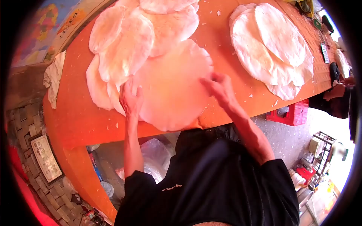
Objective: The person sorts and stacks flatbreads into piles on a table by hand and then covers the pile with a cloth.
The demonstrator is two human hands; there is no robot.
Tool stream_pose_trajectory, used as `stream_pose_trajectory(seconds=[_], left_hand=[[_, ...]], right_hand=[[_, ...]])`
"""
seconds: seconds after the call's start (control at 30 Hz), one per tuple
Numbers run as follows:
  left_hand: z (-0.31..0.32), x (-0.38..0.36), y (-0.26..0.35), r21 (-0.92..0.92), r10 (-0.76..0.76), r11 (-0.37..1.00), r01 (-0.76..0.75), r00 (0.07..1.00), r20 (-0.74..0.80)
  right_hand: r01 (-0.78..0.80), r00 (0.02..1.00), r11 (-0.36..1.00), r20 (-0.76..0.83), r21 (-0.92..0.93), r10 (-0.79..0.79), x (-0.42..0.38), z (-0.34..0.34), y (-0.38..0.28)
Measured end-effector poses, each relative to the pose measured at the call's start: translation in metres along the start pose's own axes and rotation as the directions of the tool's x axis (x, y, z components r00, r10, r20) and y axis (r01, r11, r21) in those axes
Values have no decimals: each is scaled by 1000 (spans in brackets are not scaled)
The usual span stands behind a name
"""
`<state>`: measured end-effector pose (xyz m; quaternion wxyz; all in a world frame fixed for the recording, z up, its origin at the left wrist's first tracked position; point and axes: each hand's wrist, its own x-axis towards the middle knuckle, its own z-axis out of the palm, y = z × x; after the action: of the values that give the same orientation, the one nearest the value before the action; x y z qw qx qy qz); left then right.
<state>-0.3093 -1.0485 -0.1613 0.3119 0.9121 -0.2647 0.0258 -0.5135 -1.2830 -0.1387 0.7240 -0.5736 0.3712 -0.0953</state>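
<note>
A large, thin, round pale sheet (173, 88) lies before me on the orange table, its near edge hanging at the table's front. My left hand (131, 98) rests at its left side, fingers extended over the seam where it meets the overlapping pale sheets (128, 45). At the right edge of the large sheet is my right hand (220, 89), thumb and forefinger towards the rim. Motion smears those fingers, so I cannot tell their grip. The sheets look soft, with ragged edges.
Another pile of round sheets (269, 49) lies on the right of the orange table (94, 130). A crumpled cloth (55, 79) hangs at the left edge. Below are a red crate (296, 113) and plastic bags (154, 154). Another person's arm (335, 92) shows at far right.
</note>
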Motion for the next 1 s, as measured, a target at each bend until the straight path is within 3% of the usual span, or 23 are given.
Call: stream_pose_trajectory(seconds=[0.03, 0.1, 0.17, 0.3, 0.37, 0.4, 0.57, 0.63, 0.7, 0.73, 0.8, 0.83, 0.9, 0.93, 0.97, 1.0], left_hand=[[6, 9, -3, -16, 7, 1000, -7, 1000, 4], [28, 36, -16, 253, 161, 953, -169, 986, 51], [58, 56, -32, 307, 229, 921, -240, 971, 71], [73, 82, -49, 264, 274, 913, -312, 946, 171], [69, 86, -39, 368, 299, 865, -341, 939, 168], [65, 88, -38, 357, 316, 863, -358, 933, 172], [63, 99, -36, 531, 270, 744, -406, 909, 317], [64, 100, -29, 550, 293, 733, -400, 916, 275], [63, 102, -29, 572, 316, 719, -394, 919, 237], [61, 108, -35, 553, 276, 747, -369, 929, 246], [53, 124, -44, 611, 230, 726, -317, 948, 218], [47, 130, -46, 610, 229, 726, -317, 948, 220], [5, 136, -7, 665, 79, 725, -180, 981, 178], [-2, 134, 0, 679, 74, 712, -178, 981, 180], [-9, 129, 7, 552, 173, 801, -232, 972, 158], [-16, 118, 13, 422, 259, 861, -285, 959, 118]], right_hand=[[20, 1000, 996, -6, 84, -20, -3, -21, 2], [-2, 997, 999, -74, 53, 6, 5, -52, 27], [48, 962, 965, -249, -258, -114, 10, -64, 25], [288, 919, 888, -159, -358, -362, -1, -77, -48], [354, 876, 860, -191, -368, -442, -15, -108, -84], [390, 849, 891, -283, -232, -446, -8, -133, -81], [438, 740, 898, -554, -32, -381, -39, -274, -113], [461, 627, 885, -682, -65, -377, -35, -328, -97], [208, 568, 959, -774, -194, -280, -33, -382, -69], [210, 564, 958, -776, -195, -281, -35, -395, -53], [-195, 284, 884, -887, -424, -363, -36, -407, -27], [-427, 229, 734, -849, -528, -477, -39, -407, -15], [-112, 302, 808, -794, -579, -527, -35, -344, 4], [-17, 486, 859, -755, -512, -441, -33, -315, 9], [65, 655, 904, -666, -423, -358, -30, -288, 11], [131, 790, 977, -578, -168, -205, -27, -254, 13]])
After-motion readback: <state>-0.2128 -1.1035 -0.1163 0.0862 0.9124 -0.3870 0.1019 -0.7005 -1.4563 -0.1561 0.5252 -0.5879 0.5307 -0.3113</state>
